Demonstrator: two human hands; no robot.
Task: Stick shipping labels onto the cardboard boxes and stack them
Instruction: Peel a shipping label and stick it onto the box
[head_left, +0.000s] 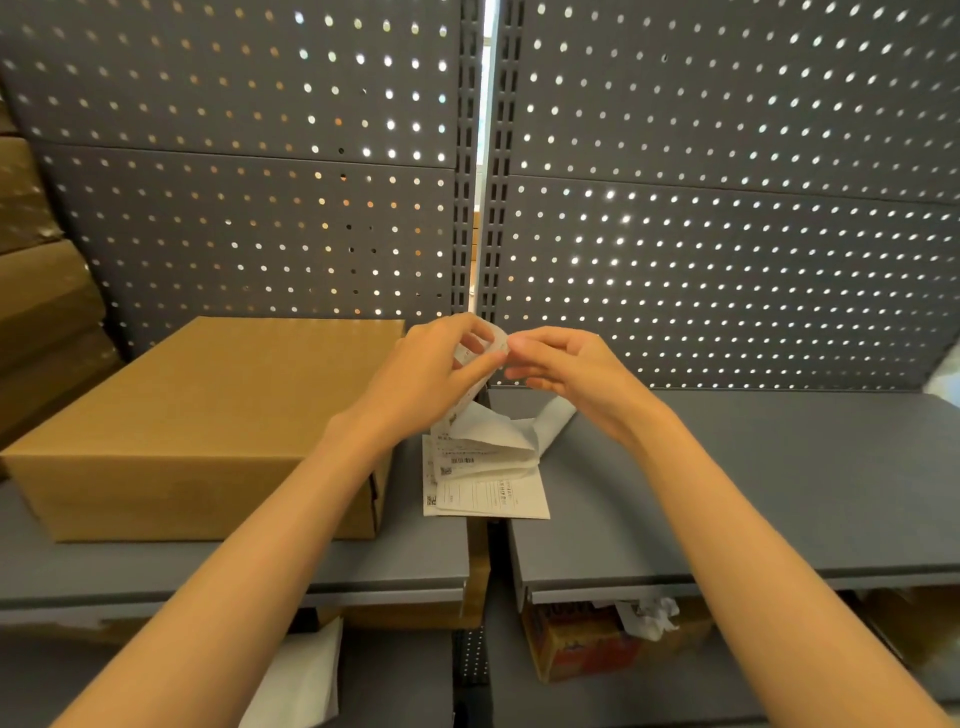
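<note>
A closed brown cardboard box (208, 415) lies on the left grey shelf. Right of it, a strip of white shipping labels (488, 467) lies folded in a loose pile across the gap between two shelves. The strip's upper end curls up to my hands. My left hand (436, 364) pinches that end between thumb and fingers above the box's right edge. My right hand (566, 369) meets it from the right, its fingertips pinching the label's edge. Part of the label is hidden behind my left fingers.
Grey perforated back panels (727, 208) rise behind the shelves. Stacked brown boxes (41, 291) stand at the far left. The right shelf (753, 493) stretches right of the labels. Below it sit a red-and-yellow carton (587, 644) and crumpled paper (649, 616); white paper (301, 680) lies lower left.
</note>
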